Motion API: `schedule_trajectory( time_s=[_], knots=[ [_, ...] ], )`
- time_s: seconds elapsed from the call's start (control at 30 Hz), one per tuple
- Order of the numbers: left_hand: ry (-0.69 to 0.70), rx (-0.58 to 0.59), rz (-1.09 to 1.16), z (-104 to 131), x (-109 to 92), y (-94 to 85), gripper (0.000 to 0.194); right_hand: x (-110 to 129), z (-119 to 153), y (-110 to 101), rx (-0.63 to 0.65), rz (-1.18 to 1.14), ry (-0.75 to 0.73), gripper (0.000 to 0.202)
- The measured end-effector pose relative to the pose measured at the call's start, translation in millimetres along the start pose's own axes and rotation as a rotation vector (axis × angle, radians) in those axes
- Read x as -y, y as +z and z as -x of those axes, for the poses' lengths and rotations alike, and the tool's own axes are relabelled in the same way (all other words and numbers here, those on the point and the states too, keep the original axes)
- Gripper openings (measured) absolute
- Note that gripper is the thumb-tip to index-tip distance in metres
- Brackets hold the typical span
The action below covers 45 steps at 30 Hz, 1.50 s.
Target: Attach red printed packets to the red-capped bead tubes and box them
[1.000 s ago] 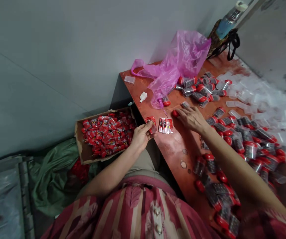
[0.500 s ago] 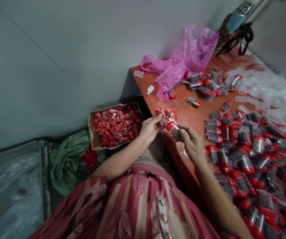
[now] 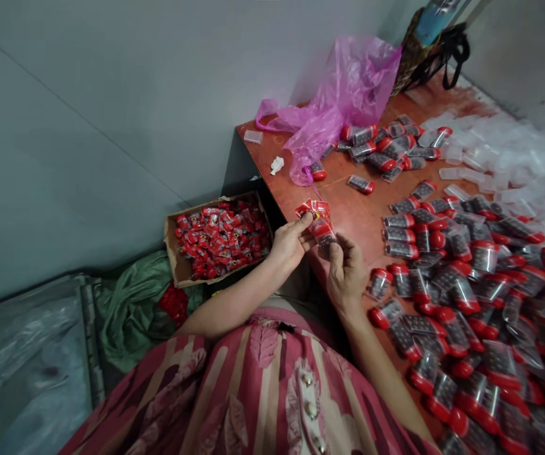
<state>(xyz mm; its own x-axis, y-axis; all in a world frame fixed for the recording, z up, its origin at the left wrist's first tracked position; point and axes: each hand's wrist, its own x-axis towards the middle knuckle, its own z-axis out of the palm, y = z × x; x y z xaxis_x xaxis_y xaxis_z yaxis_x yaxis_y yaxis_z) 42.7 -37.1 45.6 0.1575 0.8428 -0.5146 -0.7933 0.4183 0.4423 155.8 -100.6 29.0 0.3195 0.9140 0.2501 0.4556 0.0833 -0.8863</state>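
Observation:
My left hand pinches a small red printed plastic packet near the edge of the table. In my right hand, held between thumb and fingers, is a small clear container with dark contents and a red cap. Its capped end meets the packet and appears to be inside its mouth; my fingers hide part of both. To the left of my left hand, a cardboard box holds many filled red packets.
Many red-capped containers lie on the orange-red table at right. Behind them are clear empty plastic cases. A pink plastic bag sits at the back by the wall. Green cloth-like sacking lies below left.
My right hand has moved left, bringing the container's red end up into or against the packet. My left hand still pinches the packet. The view has shifted slightly.

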Motion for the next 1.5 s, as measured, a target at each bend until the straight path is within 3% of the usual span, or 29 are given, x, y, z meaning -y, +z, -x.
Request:
schedule_trajectory(
  time_s=[0.17,0.37,0.57,0.63,0.73,1.0,1.13,1.2,1.4,1.5],
  knots=[
    [0.067,0.081,-0.056,2,1,-0.1,0.031,1,-1,9,0.006,-0.287,0.189,0.031],
    [-0.01,0.129,-0.167,2,4,-0.9,0.037,0,-1,10,-0.047,-0.17,0.097,0.03],
    [0.025,0.226,-0.274,0,0,-5.7,0.034,5,-8,11,0.047,-0.535,0.31,0.024],
    [0.008,0.241,-0.309,0,-1,-8.0,0.033,5,-10,11,0.033,-0.533,0.294,0.023],
    [0.006,0.221,-0.323,0,0,-9.2,0.033,3,-10,11,-0.023,-0.418,0.196,0.023],
    [0.089,0.126,-0.287,4,4,-2.5,0.031,-4,-9,7,0.0,-0.201,0.13,0.027],
    [0.196,0.078,-0.425,5,6,-9.1,0.031,1,-12,10,0.089,-0.546,0.343,0.024],
    [0.171,0.086,-0.419,6,5,-11.3,0.031,6,-10,13,0.083,-0.621,0.382,0.024],
    [0.089,0.066,-0.215,17,1,-3.9,0.035,12,0,16,-0.004,-0.243,0.053,0.019],
    [0.081,0.093,-0.214,18,1,-6.7,0.035,12,3,17,0.013,-0.332,0.113,0.021]
  ],
)
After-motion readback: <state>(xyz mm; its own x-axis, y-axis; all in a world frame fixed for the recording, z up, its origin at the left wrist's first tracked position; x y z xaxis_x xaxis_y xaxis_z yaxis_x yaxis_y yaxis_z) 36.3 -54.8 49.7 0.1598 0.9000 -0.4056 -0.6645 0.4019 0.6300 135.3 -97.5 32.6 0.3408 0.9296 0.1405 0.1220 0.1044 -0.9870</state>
